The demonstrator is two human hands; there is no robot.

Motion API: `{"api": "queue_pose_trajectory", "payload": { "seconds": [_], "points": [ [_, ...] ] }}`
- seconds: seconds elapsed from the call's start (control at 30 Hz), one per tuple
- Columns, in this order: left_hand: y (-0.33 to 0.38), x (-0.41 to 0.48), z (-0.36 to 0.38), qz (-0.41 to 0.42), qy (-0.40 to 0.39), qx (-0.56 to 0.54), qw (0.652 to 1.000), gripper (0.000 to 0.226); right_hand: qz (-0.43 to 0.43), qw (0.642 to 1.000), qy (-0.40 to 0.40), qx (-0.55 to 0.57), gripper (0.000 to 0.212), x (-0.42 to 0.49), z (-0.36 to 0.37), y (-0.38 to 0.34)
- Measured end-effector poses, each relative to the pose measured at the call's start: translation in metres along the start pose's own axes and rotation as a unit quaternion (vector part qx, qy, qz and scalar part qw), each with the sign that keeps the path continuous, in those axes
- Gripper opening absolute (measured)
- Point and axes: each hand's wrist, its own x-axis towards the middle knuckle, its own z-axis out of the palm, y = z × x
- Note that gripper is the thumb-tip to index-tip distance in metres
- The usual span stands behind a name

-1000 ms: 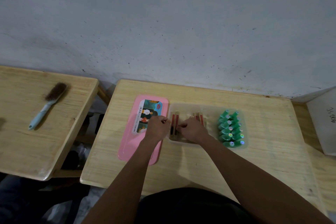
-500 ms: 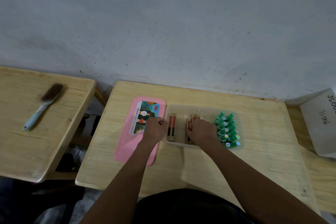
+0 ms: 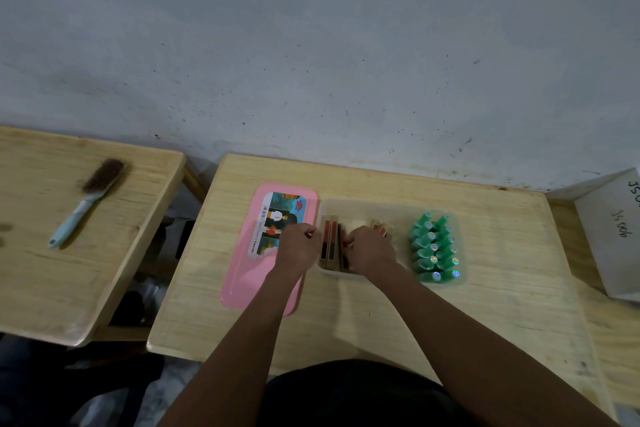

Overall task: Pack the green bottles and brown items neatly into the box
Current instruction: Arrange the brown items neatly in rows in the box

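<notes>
Head view: a clear plastic box (image 3: 391, 206) sits on the tabletop (image 3: 502, 295). Green bottles (image 3: 434, 248) lie in two rows at its right end; brown items (image 3: 329, 243) stand on edge at its left end. Right hand (image 3: 370, 248) is inside the box, fingers curled around brown items. Left hand (image 3: 299, 248) is curled at the box's left wall; grip cannot be told. A pink lid (image 3: 249, 277) lies just beside the box, partly under the left hand.

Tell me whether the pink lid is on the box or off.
Off. The pink lid lies flat on the desk left of the clear box, whose uncovered top shows the green bottles inside.
</notes>
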Motion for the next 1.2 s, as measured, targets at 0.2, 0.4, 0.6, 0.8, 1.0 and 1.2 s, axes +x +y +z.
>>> {"api": "queue_pose_trajectory", "payload": {
  "seconds": [0.2, 0.4, 0.6, 0.8, 1.0, 1.2],
  "points": [
    [0.002, -0.001, 0.0, -0.013, -0.002, -0.006, 1.0, 0.027, 0.046, 0.992, 0.005, 0.114, 0.017, 0.009, 0.005, -0.008],
    [0.001, -0.001, -0.001, -0.011, -0.004, -0.002, 1.0, 0.025, 0.048, 0.987, -0.011, 0.155, 0.022, 0.01, 0.005, -0.004],
    [0.001, -0.001, -0.001, 0.0, 0.002, 0.009, 1.0, 0.028, 0.023, 0.99, 0.003, 0.14, 0.02, 0.005, -0.004, -0.005],
    [-0.002, 0.001, 0.001, 0.0, -0.009, 0.0, 1.0, 0.026, 0.041, 0.989, 0.041, 0.134, 0.018, 0.001, -0.026, 0.008],
    [-0.004, 0.002, 0.002, 0.003, -0.007, -0.006, 1.0, 0.026, 0.057, 0.997, 0.036, -0.036, 0.017, -0.006, -0.038, 0.031],
    [-0.005, 0.003, 0.003, 0.0, -0.006, -0.007, 1.0, 0.025, 0.063, 0.997, 0.022, 0.037, 0.041, -0.01, -0.033, 0.037]
  ]
}}
